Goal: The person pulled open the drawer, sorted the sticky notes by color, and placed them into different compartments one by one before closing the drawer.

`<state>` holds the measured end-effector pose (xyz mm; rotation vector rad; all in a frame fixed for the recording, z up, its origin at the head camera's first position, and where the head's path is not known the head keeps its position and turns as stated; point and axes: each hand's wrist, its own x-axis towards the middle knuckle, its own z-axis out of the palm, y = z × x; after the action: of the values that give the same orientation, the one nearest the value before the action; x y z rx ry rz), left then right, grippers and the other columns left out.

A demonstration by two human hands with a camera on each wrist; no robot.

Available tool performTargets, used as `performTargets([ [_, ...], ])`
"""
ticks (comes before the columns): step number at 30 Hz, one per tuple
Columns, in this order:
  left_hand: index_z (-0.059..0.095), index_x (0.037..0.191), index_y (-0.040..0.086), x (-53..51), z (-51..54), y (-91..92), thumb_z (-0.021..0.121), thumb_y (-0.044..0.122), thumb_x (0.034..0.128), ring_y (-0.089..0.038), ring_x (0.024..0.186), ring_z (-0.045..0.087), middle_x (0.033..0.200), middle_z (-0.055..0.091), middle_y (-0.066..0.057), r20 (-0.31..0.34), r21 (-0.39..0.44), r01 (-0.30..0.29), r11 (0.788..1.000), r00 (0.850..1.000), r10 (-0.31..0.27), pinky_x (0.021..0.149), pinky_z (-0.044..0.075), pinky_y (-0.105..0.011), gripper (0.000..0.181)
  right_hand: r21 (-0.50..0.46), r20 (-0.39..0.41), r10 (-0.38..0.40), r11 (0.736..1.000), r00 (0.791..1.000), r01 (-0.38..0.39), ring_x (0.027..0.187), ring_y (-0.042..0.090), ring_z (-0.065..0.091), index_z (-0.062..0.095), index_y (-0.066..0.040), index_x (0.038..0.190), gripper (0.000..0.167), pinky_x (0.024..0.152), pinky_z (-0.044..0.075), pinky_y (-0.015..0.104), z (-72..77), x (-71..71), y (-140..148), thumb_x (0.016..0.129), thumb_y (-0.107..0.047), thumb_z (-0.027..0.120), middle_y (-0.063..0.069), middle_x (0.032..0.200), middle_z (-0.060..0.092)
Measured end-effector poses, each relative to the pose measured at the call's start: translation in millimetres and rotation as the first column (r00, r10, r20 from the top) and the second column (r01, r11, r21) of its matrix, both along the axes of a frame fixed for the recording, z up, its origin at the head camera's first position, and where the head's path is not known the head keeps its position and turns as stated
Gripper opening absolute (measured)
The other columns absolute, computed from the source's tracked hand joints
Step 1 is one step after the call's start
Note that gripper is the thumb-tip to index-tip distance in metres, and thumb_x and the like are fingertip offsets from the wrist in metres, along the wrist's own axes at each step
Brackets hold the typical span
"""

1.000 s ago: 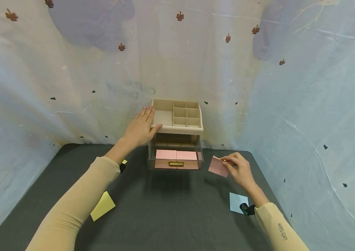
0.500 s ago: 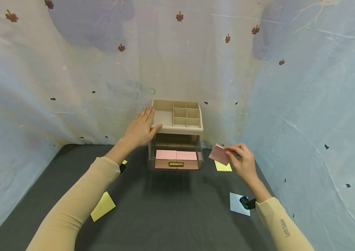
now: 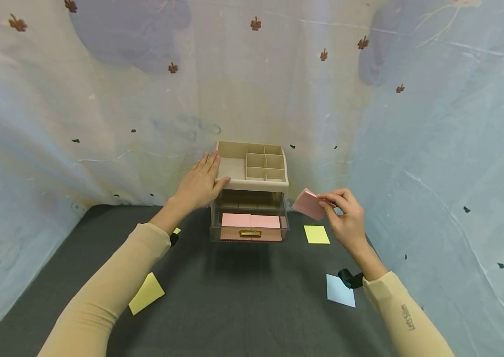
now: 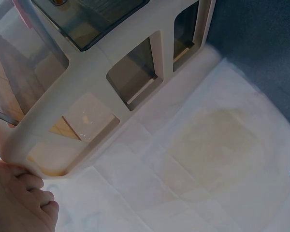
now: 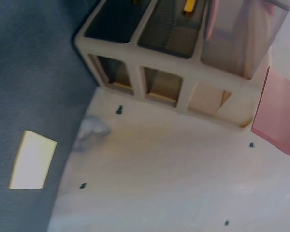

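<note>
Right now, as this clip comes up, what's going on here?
A person is working at a small desk organizer with its drawer pulled out. The left hand rests on the organizer's left edge, while the right hand pinches some pink paper in the air, to the right of the drawer. Two pink stacks sit side by side in the drawer. On the table, a yellow pad and a blue pad lie to the right, with more yellow paper to the left.
</note>
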<state>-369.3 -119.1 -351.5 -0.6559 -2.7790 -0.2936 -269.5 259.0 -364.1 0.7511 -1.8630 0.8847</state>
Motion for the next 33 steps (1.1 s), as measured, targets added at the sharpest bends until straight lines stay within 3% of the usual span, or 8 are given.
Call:
performTargets([
  [7, 0.010, 0.165, -0.001, -0.5, -0.9, 0.1, 0.027, 0.062, 0.1094, -0.038, 0.160, 0.005, 0.174, 0.004, -0.018, -0.005, 0.011, -0.001, 1.000, 1.000, 0.001, 0.129, 0.013, -0.052, 0.086, 0.039, -0.028, 0.062, 0.997, 0.998, -0.061, 0.078, 0.026, 0.062, 0.081, 0.001, 0.098, 0.026, 0.075, 0.048, 0.017, 7.7, -7.1, -11, 0.078, 0.018, 0.081, 0.017, 0.090, 0.063],
  [19, 0.009, 0.165, -0.001, -2.2, -2.8, 0.2, 0.025, 0.062, 0.1093, -0.038, 0.160, 0.005, 0.174, 0.003, -0.018, 0.000, 0.012, -0.001, 1.000, 1.000, 0.001, 0.128, 0.014, -0.054, 0.086, 0.116, -0.015, 0.169, 0.979, 0.986, -0.166, 0.079, 0.023, 0.060, 0.080, -0.002, 0.102, 0.027, 0.073, 0.047, 0.021, 19.3, -10.6, -53, 0.083, 0.017, 0.077, 0.013, 0.093, 0.062],
  [27, 0.008, 0.165, -0.001, -1.6, -3.3, -0.7, 0.022, 0.063, 0.1089, -0.038, 0.160, 0.004, 0.174, 0.001, -0.017, 0.009, 0.011, -0.002, 1.000, 1.000, 0.002, 0.129, 0.012, -0.054, 0.087, 0.182, -0.030, 0.260, 0.951, 0.965, -0.250, 0.079, 0.021, 0.060, 0.079, -0.002, 0.103, 0.026, 0.069, 0.048, 0.024, 17.1, -18.1, -80, 0.084, 0.015, 0.078, 0.012, 0.095, 0.063],
  [33, 0.010, 0.165, -0.001, -0.6, -2.3, -0.8, 0.025, 0.062, 0.1091, -0.038, 0.160, 0.005, 0.174, 0.002, -0.018, 0.008, 0.015, 0.000, 1.000, 1.000, 0.000, 0.129, 0.013, -0.054, 0.086, 0.237, 0.014, 0.270, 0.934, 0.963, -0.266, 0.078, 0.020, 0.057, 0.079, -0.003, 0.104, 0.025, 0.068, 0.050, 0.028, 9.9, -20.4, -91, 0.085, 0.013, 0.078, 0.011, 0.095, 0.061],
])
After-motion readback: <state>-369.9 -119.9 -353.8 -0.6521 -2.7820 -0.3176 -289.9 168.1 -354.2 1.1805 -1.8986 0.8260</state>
